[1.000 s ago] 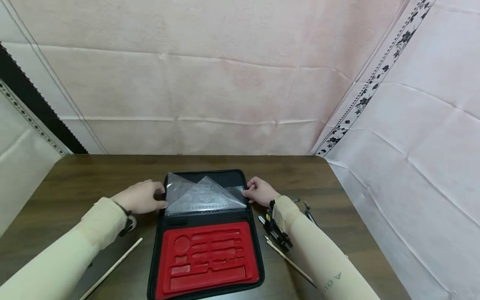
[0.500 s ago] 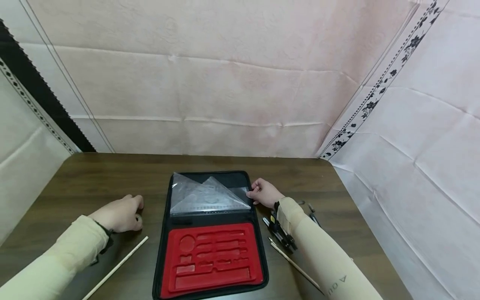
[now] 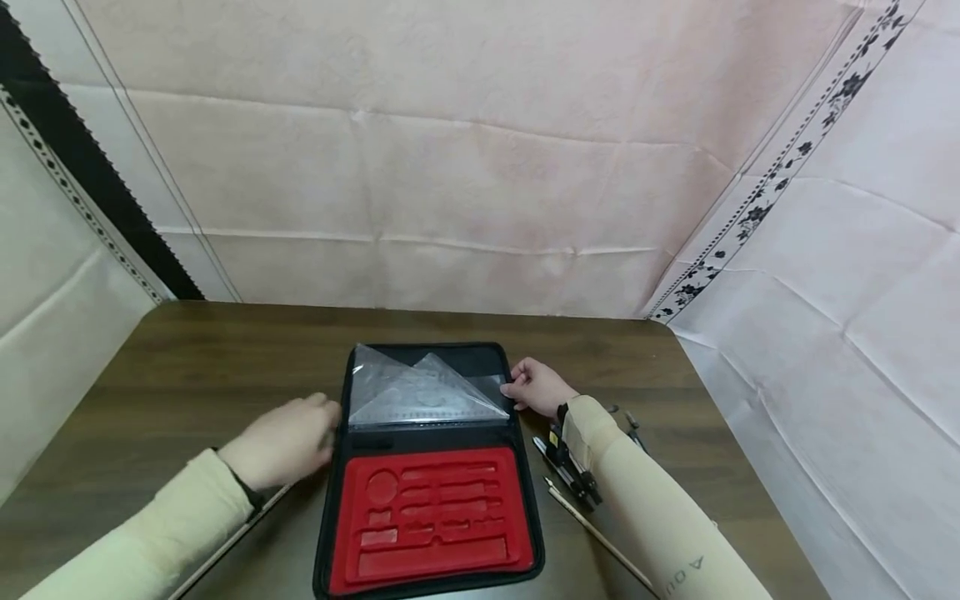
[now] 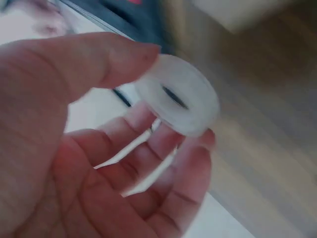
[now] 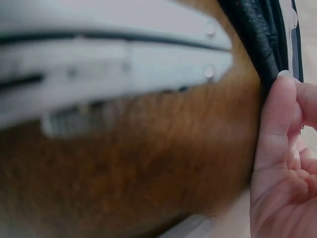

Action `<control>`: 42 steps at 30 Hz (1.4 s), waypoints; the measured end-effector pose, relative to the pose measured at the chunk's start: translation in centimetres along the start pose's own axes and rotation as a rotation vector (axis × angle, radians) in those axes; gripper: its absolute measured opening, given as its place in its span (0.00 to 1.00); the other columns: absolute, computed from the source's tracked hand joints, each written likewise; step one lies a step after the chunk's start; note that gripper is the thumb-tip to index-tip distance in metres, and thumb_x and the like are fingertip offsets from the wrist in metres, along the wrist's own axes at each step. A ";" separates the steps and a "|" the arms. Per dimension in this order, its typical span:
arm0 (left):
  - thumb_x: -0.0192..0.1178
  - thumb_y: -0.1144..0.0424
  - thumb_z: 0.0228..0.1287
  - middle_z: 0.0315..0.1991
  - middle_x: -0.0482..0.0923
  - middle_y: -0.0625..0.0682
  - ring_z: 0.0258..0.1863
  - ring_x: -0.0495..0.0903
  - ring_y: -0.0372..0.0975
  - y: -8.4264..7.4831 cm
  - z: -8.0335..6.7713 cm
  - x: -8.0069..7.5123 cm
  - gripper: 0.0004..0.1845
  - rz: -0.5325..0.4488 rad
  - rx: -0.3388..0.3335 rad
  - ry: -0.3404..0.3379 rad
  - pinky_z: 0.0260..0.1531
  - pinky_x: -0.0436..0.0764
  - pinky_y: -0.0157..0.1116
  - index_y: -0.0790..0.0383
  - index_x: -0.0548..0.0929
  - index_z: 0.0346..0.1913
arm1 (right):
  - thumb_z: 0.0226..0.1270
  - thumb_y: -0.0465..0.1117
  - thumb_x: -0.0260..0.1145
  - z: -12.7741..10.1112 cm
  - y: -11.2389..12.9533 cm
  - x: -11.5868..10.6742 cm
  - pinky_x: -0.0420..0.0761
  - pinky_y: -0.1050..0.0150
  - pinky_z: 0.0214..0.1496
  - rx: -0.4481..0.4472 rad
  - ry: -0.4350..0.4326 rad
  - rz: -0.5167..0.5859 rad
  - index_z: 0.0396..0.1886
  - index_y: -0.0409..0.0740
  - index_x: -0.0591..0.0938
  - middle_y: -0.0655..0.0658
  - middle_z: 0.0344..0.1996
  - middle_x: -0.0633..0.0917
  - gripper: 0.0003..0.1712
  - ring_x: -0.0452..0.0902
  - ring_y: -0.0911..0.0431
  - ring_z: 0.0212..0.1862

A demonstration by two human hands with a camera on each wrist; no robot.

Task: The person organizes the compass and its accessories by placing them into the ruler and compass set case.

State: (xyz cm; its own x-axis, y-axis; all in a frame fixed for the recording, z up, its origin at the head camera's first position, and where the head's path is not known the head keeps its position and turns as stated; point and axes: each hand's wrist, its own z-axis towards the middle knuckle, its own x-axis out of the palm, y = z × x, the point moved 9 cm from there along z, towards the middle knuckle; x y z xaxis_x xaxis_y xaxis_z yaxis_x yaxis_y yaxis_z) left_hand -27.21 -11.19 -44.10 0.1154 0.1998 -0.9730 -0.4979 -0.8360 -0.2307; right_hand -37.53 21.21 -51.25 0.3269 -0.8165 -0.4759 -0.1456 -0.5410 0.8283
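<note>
My left hand (image 3: 288, 437), at the left edge of an open black zip case (image 3: 450, 439), pinches a small round whitish disc (image 4: 200, 101) between thumb and fingers. A dark slot marks the disc's middle; the hand hides it in the head view. My right hand (image 3: 540, 387) pinches the case's upper right edge, thumb against the black rim (image 5: 262, 54) in the right wrist view. Clear plastic set squares (image 3: 427, 404) sit in the upper part of the case. Below them lies a red moulded tray (image 3: 450, 562) with shaped recesses, one of them round.
Right of the case lie a metal and black compass (image 3: 573, 473) and a thin wooden pencil (image 3: 600, 539), close to my right forearm. Another thin pale stick (image 3: 232, 542) lies beside my left forearm. Cloth hangings (image 3: 480, 167) rise behind the wooden table (image 3: 247, 350).
My left hand moved left off the case, then came back to its left edge with the disc. The right hand stayed at the case's edge. The head view shifted slightly.
</note>
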 end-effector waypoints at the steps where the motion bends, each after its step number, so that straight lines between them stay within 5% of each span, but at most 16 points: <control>1: 0.66 0.66 0.53 0.30 0.73 0.50 0.29 0.76 0.41 -1.5 0.1 -0.1 0.08 -0.011 0.032 -0.008 0.29 0.77 0.43 0.61 0.80 0.36 | 0.65 0.39 0.68 0.0 0.0 -0.1 0.82 0.59 0.39 0.003 -0.002 0.000 0.47 0.36 0.71 0.47 0.27 0.71 0.18 0.76 0.54 0.33; 5: 0.65 0.64 0.57 0.29 0.71 0.45 0.27 0.73 0.36 -6.2 0.2 0.5 0.05 -0.067 0.130 0.007 0.27 0.76 0.38 0.57 0.80 0.34 | 0.65 0.39 0.68 -0.1 -0.1 -0.2 0.82 0.60 0.39 0.008 -0.005 -0.004 0.46 0.37 0.71 0.47 0.27 0.71 0.18 0.77 0.54 0.33; 10: 0.68 0.60 0.57 0.28 0.71 0.43 0.27 0.71 0.34 -8.4 -0.3 1.9 0.07 -0.061 0.182 0.034 0.26 0.76 0.36 0.56 0.80 0.35 | 0.65 0.39 0.68 -0.1 0.0 0.0 0.82 0.60 0.38 0.007 -0.015 -0.016 0.46 0.37 0.72 0.47 0.26 0.71 0.17 0.77 0.53 0.33; 20: 0.72 0.60 0.52 0.27 0.67 0.42 0.27 0.65 0.35 -9.3 -0.4 3.1 0.10 -0.072 0.244 0.017 0.27 0.72 0.32 0.54 0.80 0.34 | 0.65 0.39 0.68 -0.2 -0.1 0.0 0.82 0.60 0.39 0.009 -0.010 0.008 0.49 0.36 0.72 0.47 0.28 0.72 0.18 0.76 0.54 0.34; 26: 0.75 0.63 0.48 0.28 0.65 0.41 0.29 0.66 0.36 -8.4 0.1 2.9 0.12 -0.116 0.206 -0.004 0.27 0.72 0.33 0.52 0.80 0.32 | 0.65 0.38 0.67 -0.1 0.3 -0.2 0.82 0.60 0.36 0.030 -0.018 0.000 0.43 0.35 0.74 0.45 0.28 0.74 0.14 0.78 0.54 0.32; 35: 0.75 0.62 0.48 0.28 0.70 0.45 0.29 0.71 0.37 -7.7 0.5 2.7 0.14 -0.080 0.118 0.016 0.29 0.76 0.36 0.58 0.83 0.36 | 0.64 0.45 0.69 0.0 1.8 -1.0 0.69 0.62 0.31 -0.007 -0.069 -0.340 0.35 0.42 0.75 0.46 0.24 0.74 0.14 0.70 0.54 0.27; 42: 0.72 0.67 0.52 0.26 0.73 0.52 0.26 0.77 0.41 -8.1 1.3 2.1 0.12 -0.035 0.090 0.000 0.29 0.80 0.38 0.66 0.83 0.38 | 0.68 0.42 0.66 0.8 1.3 -1.8 0.76 0.61 0.33 -0.001 -0.095 -0.193 0.41 0.43 0.73 0.43 0.29 0.76 0.11 0.78 0.51 0.30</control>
State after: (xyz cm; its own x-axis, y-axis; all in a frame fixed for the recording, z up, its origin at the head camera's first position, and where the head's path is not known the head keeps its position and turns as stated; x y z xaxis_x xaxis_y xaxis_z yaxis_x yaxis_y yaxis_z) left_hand -24.09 -3.34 -44.25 0.1337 0.2278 -0.9645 -0.5690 -0.7792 -0.2628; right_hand -39.03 21.80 -49.57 0.2587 -0.7135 -0.6512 -0.0877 -0.6887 0.7197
